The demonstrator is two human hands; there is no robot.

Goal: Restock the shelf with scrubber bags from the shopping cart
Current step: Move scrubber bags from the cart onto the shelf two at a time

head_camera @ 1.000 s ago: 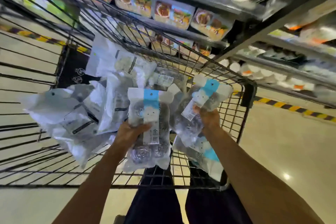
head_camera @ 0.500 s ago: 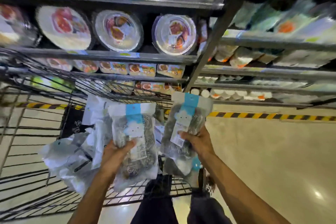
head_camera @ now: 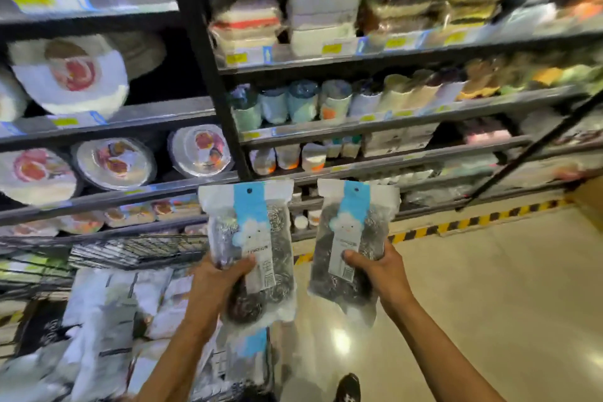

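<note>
Now the left hand (head_camera: 217,274) is gripping the left scrubber bag (head_camera: 257,238) and the right hand (head_camera: 380,271) the right scrubber bag (head_camera: 352,232). Both bags are standing upright by the shopping cart's (head_camera: 137,251) right edge, facing the shelf (head_camera: 408,121). The carrying step seems to be under way; next comes finding the scrubber row.

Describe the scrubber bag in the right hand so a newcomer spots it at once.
Before the dark shelving, two clear bags with blue strips are held up side by side. The right bag is gripped low by the right hand. Unlike the left bag, it shows against bare floor, not the cart.
</note>
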